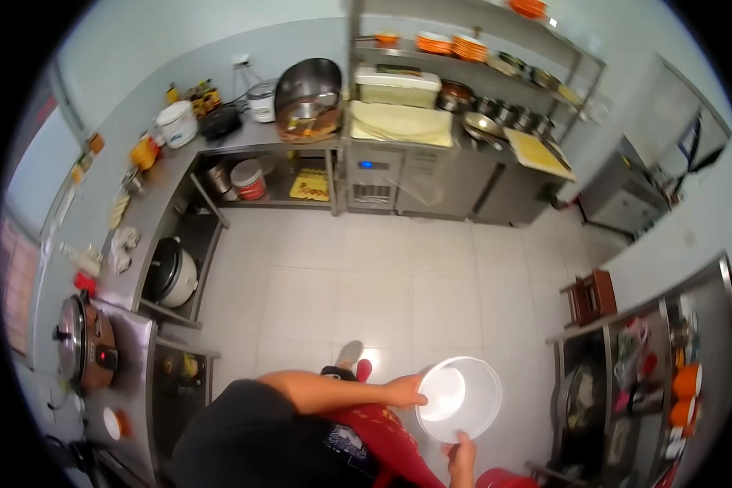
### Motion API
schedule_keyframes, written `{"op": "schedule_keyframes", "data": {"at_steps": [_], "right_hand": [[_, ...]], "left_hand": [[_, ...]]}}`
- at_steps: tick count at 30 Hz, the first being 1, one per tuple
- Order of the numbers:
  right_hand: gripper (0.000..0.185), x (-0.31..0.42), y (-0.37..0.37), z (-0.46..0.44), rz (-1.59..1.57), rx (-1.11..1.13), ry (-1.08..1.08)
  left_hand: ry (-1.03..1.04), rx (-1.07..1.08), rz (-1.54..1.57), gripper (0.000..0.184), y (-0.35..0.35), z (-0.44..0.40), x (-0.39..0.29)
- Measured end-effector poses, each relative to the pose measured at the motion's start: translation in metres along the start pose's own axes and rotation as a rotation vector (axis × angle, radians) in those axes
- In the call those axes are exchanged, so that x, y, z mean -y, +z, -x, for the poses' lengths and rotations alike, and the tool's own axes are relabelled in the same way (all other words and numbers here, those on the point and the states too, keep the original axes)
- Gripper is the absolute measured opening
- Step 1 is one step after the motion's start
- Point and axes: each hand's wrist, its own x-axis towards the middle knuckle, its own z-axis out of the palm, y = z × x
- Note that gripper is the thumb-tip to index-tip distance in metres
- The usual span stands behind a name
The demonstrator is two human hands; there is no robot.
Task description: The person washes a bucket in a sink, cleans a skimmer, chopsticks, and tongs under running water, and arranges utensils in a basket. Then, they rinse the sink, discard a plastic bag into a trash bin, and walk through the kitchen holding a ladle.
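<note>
A round, translucent white plastic tub (480, 398) is held out in front of my body, its open top facing up. My left hand (404, 391) grips the left side of its rim. At the bottom edge of the tub, my right hand (462, 452) pinches the rim with the thumb up. The inside of the tub shows a bright reflection, and nothing can be made out in it. A red apron (390, 439) hangs just below my left forearm.
A steel counter (150, 203) with pots runs along the left and back. A rice cooker (171, 272) sits on its lower shelf. A wooden stool (595, 297) and a shelving rack (610, 382) stand at the right. Tiled floor lies between.
</note>
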Motion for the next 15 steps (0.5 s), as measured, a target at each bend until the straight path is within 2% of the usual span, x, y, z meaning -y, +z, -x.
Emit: {"op": "schedule_keyframes", "data": {"at_steps": [1, 2, 4, 6, 8, 11, 15], "right_hand": [[0.037, 0.050, 0.007, -0.034, 0.034, 0.048, 0.025], [0.033, 0.062, 0.024, -0.055, 0.075, 0.105, -0.003], [0.030, 0.085, 0.082, -0.072, 0.138, 0.158, -0.047], [0.025, 0.101, 0.150, -0.080, 0.184, 0.286, -0.071], [0.025, 0.107, 0.218, -0.086, 0.207, 0.286, -0.066], [0.025, 0.107, 0.295, -0.112, 0.180, 0.216, 0.009], [0.027, 0.124, 0.378, -0.126, 0.188, 0.120, 0.084]], "left_hand": [[-0.016, -0.082, 0.039, 0.043, -0.009, -0.010, -0.033], [-0.009, -0.121, 0.048, 0.043, -0.022, 0.000, -0.037], [0.018, -0.274, 0.195, 0.046, -0.069, 0.027, -0.033], [-0.037, -0.244, 0.224, 0.046, -0.134, 0.032, 0.002], [0.067, -0.466, 0.374, 0.042, -0.197, 0.052, 0.024], [0.096, -0.659, 0.370, 0.027, -0.312, 0.091, 0.047], [0.123, -0.913, 0.327, 0.019, -0.463, 0.150, 0.019]]}}
